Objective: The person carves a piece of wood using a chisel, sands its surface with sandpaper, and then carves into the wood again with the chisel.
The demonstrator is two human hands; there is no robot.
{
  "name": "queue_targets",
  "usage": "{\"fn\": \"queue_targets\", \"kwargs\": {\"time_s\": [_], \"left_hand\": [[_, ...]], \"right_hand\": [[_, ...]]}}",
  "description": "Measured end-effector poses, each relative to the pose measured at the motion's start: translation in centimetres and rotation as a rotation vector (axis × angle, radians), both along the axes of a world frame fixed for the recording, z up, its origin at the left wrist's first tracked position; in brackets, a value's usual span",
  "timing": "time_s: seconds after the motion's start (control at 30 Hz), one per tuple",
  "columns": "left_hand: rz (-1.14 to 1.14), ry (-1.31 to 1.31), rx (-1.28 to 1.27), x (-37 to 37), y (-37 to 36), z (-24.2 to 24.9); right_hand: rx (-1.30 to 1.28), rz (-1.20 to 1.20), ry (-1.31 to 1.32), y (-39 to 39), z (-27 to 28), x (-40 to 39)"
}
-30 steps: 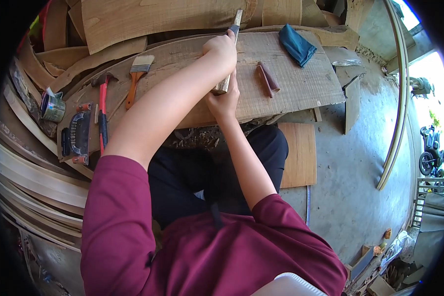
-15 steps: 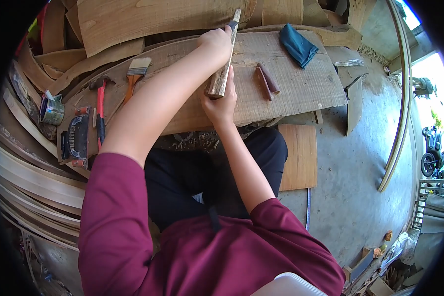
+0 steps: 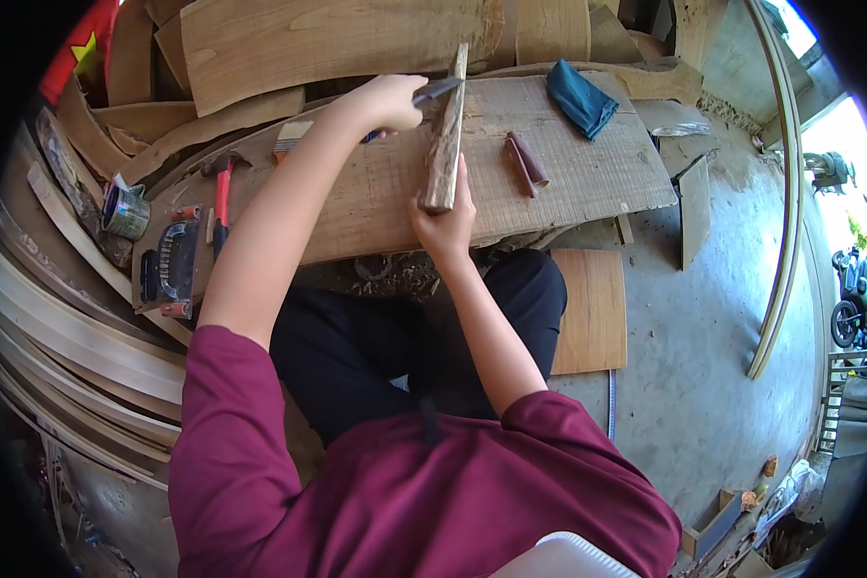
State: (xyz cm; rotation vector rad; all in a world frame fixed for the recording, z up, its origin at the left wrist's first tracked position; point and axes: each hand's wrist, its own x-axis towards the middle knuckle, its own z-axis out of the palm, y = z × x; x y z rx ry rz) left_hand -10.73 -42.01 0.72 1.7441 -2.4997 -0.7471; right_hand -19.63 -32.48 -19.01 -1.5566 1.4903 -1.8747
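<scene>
Slanting above the middle of the wooden board (image 3: 597,178), a wooden stick (image 3: 443,154) is grasped at its near end by the right hand (image 3: 443,220), while its far end is pointed toward the board's far edge. A dark tool (image 3: 436,91) is gripped in the closed left hand (image 3: 393,104); its tip is seen across the upper part of the stick, though whether contact is made cannot be told.

On the board, a folded blue cloth (image 3: 583,99) is set near the far right corner, and a curled brown piece (image 3: 526,164) is laid between the stick and the right edge. Toward the left end, a hammer (image 3: 223,188) is partly covered by the left forearm, as is a brush (image 3: 291,136) nearer the far edge. By the near left corner, a metal-handled tool (image 3: 174,262) is placed. A tin can (image 3: 125,211) is seen just beside the left edge.
</scene>
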Motion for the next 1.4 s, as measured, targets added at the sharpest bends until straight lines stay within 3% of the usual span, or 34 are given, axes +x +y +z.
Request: {"fn": "queue_targets", "kwargs": {"time_s": [0.07, 0.13, 0.23, 0.33, 0.43, 0.53, 0.57, 0.6, 0.67, 0.87, 0.93, 1.0, 1.07, 1.23, 1.4], "left_hand": [[-0.041, -0.020, 0.024, 2.3, 1.1, 0.1], [-0.281, 0.286, -0.275, 5.0, 2.2, -2.2], [-0.250, 0.422, -0.170, 6.0, 5.1, -3.5], [-0.211, 0.522, -0.285, 5.5, 10.9, -3.8], [-0.178, 0.829, -0.185, 4.9, 15.0, -4.5], [-0.210, 0.937, -0.407, 4.3, 17.1, -6.2], [-0.291, 0.889, -0.666, 3.9, 16.8, -6.8], [-0.287, 0.894, -0.653, 3.5, 16.7, -7.2], [-0.402, 0.787, -0.913, 2.7, 16.3, -7.9], [-0.484, 0.667, -0.911, 0.1, 14.6, -5.6], [-0.650, 0.623, -1.120, -0.5, 13.8, -4.6], [-0.696, 0.758, -1.103, -1.4, 12.7, -5.4], [-0.887, 0.939, -0.702, -1.7, 11.6, -7.2], [-1.006, 0.984, -0.782, -3.2, 11.6, -8.3], [-1.054, 1.032, -0.742, -3.4, 10.5, -9.0]], "right_hand": [[0.002, -0.008, 0.015, 2.3, -0.1, 0.1], [-0.005, 0.004, -0.002, 4.4, -0.3, 0.3], [0.054, 0.057, -0.019, 7.2, 0.1, 0.4], [0.094, 0.119, -0.029, 9.1, 0.5, -0.3], [0.132, 0.196, -0.072, 11.6, 1.1, -1.2], [0.099, 0.200, -0.003, 14.0, 0.6, -2.3], [0.105, 0.187, 0.007, 14.6, 0.5, -2.7], [0.115, 0.173, 0.019, 15.3, 0.5, -3.0], [0.138, 0.154, 0.010, 16.3, 0.2, -3.3], [0.022, 0.005, -0.018, 16.3, -1.2, -3.0], [0.009, -0.004, 0.001, 16.1, -1.5, -2.6], [-0.079, -0.044, -0.066, 15.7, -1.8, -2.1], [-0.098, -0.041, 0.000, 15.7, -2.4, -2.4], [0.025, -0.023, -0.020, 16.9, -5.9, -2.3], [0.043, 0.004, -0.042, 17.0, -4.1, -2.4]]}}
